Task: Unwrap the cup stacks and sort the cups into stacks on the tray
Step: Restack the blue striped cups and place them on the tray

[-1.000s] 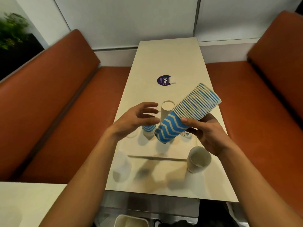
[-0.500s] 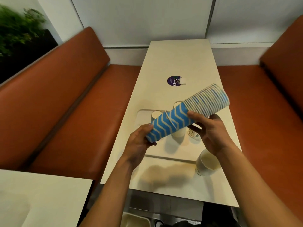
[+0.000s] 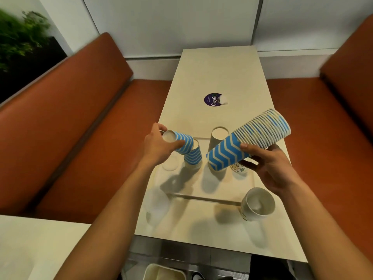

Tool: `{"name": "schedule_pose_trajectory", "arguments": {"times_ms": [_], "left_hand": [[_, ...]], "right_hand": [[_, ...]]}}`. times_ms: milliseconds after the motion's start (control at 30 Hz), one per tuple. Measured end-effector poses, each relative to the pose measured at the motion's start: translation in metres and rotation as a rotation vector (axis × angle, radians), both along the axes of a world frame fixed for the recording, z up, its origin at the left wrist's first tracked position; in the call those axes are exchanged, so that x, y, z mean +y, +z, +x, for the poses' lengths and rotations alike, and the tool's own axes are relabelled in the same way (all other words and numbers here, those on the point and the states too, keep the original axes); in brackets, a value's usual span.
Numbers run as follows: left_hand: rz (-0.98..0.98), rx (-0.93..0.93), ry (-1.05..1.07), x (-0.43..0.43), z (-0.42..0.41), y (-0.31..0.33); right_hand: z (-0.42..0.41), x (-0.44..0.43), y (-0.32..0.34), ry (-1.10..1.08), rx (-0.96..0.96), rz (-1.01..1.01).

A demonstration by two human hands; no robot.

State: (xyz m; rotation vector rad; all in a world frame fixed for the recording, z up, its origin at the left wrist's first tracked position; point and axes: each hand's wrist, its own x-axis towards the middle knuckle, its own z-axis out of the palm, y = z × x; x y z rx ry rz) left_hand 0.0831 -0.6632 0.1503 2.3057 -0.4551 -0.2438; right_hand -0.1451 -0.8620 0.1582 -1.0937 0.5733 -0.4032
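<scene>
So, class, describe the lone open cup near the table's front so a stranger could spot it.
Start at the pale table between the orange benches, then find the tray on it. By the tray's near right corner stands the white cup, alone and mouth-up, unlike the blue zigzag stacks.

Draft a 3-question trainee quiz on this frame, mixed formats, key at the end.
1. True or false: the right hand holds the long cup stack tilted, not upright.
2. What does the left hand grip? A) one blue chevron cup B) a spoon C) nothing
3. Fill in: the white cup near the right forearm stands with its mouth facing ___.
Key: 1 true; 2 A; 3 up.
</scene>
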Motion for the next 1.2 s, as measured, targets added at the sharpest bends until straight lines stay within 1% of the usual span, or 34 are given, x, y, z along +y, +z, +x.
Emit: {"name": "schedule_pose_trajectory", "arguments": {"times_ms": [67,167,233,400,500,600,700,767,833,900,967,1033,1100,1200], "left_hand": [[0.095,-0.043,-0.035,-0.019,0.002,0.002],[0.288,-0.084,-0.117,-0.041,0.007,-0.002],[0.371,-0.101,-0.173,-0.054,0.012,-0.009],[0.484,-0.101,-0.254,-0.073,0.013,-0.026],[0.533,-0.112,-0.26,-0.077,0.01,-0.037],[0.524,-0.097,-0.245,-0.077,0.009,-0.047],[0.5,-0.04,-0.235,-0.072,0.013,-0.047],[0.436,-0.02,-0.195,-0.067,0.015,-0.04],[0.279,-0.011,-0.099,-0.06,0.015,-0.029],[0.048,0.053,0.011,-0.052,0.012,-0.016],[-0.237,0.224,0.087,-0.042,0.005,-0.003],[-0.421,0.446,0.038,-0.031,-0.01,0.008],[-0.493,0.603,-0.086,-0.021,-0.032,0.011],[-0.572,0.745,-0.24,-0.01,-0.063,0.003]], "right_hand": [[0.001,-0.002,0.0,0.01,0.006,-0.009],[0.0,-0.005,-0.001,0.028,0.019,-0.027],[-0.001,-0.005,-0.001,0.028,0.022,-0.026],[-0.004,-0.003,-0.003,0.04,0.029,-0.021],[-0.003,-0.002,-0.005,0.045,0.03,-0.023],[-0.002,-0.001,-0.006,0.062,0.029,-0.028],[0.0,-0.002,-0.006,0.078,0.025,-0.022],[0.0,-0.002,-0.003,0.078,0.012,-0.027],[0.0,-0.001,0.001,0.081,0.006,-0.042],[0.001,0.0,0.004,0.087,-0.01,-0.05],[0.002,0.002,0.007,0.088,-0.027,-0.045],[0.005,0.004,0.009,0.086,-0.048,-0.021],[0.008,0.009,0.012,0.092,-0.063,-0.006],[0.011,0.015,0.014,0.074,-0.082,-0.01]]}}
